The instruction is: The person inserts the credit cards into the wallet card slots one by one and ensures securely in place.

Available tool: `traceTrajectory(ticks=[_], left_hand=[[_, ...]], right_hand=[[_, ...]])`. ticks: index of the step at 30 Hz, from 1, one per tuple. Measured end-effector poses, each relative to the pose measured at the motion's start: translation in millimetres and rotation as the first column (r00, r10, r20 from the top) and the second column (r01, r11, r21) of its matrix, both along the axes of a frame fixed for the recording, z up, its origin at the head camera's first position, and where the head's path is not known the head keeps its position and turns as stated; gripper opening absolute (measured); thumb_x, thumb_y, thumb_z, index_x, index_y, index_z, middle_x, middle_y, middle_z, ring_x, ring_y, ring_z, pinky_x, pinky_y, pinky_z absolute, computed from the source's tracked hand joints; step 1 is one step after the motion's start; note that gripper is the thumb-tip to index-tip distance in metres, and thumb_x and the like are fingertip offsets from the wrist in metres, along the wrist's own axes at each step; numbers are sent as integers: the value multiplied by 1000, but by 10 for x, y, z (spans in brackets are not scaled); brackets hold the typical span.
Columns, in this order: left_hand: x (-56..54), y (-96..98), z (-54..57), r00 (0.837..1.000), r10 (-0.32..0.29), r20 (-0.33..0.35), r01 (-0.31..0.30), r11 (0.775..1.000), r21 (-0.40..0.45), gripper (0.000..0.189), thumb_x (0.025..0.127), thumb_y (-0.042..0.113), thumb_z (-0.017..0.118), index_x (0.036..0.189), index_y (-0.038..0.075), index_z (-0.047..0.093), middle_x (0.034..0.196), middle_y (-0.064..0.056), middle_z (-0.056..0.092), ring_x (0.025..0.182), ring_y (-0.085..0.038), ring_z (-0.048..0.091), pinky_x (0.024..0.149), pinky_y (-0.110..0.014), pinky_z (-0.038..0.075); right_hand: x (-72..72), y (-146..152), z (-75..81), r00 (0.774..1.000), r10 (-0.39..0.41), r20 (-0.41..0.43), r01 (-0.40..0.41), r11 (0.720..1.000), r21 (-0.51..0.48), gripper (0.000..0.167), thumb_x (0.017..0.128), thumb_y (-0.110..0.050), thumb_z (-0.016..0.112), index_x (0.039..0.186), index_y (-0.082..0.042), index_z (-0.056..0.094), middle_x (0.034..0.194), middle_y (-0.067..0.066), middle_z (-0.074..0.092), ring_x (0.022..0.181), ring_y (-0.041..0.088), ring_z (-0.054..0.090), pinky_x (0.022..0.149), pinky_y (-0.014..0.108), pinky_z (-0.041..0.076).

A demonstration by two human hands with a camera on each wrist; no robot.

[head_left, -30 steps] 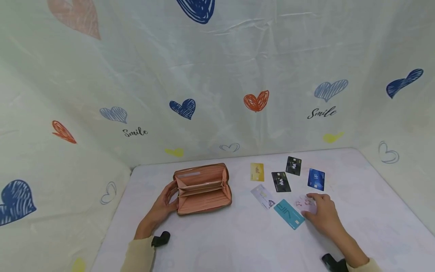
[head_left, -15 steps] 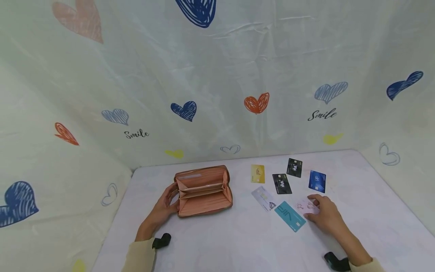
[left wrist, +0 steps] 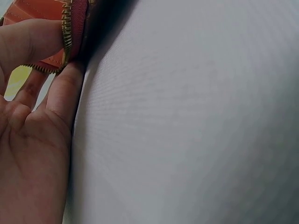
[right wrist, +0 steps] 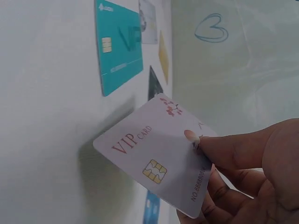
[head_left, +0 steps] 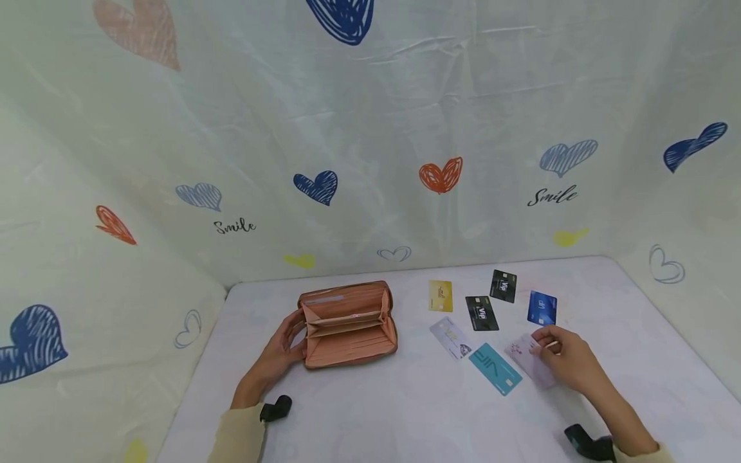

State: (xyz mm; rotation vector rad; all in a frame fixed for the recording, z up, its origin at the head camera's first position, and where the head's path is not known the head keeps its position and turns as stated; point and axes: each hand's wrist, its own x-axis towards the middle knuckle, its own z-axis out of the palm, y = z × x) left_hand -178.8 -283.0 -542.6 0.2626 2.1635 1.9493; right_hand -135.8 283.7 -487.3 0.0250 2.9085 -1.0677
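On the left of the table in the head view lies an unzipped pinkish-brown wallet [head_left: 350, 350], its inner dividers spread. My left hand [head_left: 276, 357] grips its left side, and the left wrist view has the thumb and fingers about the brass zipper edge [left wrist: 68, 32]. My right hand [head_left: 573, 361] pinches a pale pink VIP card [right wrist: 140, 140] between thumb and fingers. That card is tilted, one edge lifted off the table. Just left of it lies a teal card [head_left: 495, 369]. A blue card [head_left: 542, 308] is above the right hand; the curled fingertips are partly hidden behind the pink card.
Further cards lie flat: a yellow card [head_left: 440, 296], a black VIP card [head_left: 482, 313], another black card [head_left: 503, 285] and a pale lilac card [head_left: 451, 337]. A white-clothed table [head_left: 405, 418] ends at a heart-printed curtain [head_left: 370, 128] behind.
My right hand has taken hold of the pink card and tilted it up, shifting slightly right. The left hand and wallet have stayed in place, apart from slight camera movement.
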Motion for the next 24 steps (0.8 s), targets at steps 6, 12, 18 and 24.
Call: traceTrajectory(ticks=[6,12,18,24], left_hand=[[-1,0,11,1000,12,-1,-12,999,-43,96,92,-10,73,168,9,18,174,-15,16,161,-37,14,115,-21,36],[-3,-8,14,1000,12,-20,-14,996,-85,96,92,-6,74,168,8,18,174,-19,17,160,-40,16,120,-29,33],[6,-1,20,999,12,-34,-15,996,-86,94,93,-4,75,168,8,19,174,-19,18,159,-41,17,119,-26,34],[8,11,37,999,12,-32,-15,996,-82,93,93,-7,74,168,7,19,174,-19,18,160,-40,16,124,-47,27]], right_hand=[[-31,-83,121,995,31,-97,-32,999,-10,18,95,3,69,111,10,66,96,15,70,88,31,69,66,24,56],[-69,-228,210,986,70,-149,-77,996,-38,22,93,6,72,115,10,68,96,14,70,86,29,70,67,21,55],[-139,-408,255,974,111,-198,-125,990,-60,21,92,7,73,113,8,70,96,12,71,86,28,71,69,21,56],[-239,-605,300,962,146,-229,-171,981,-93,18,93,6,72,110,5,71,96,11,71,86,27,71,71,23,57]])
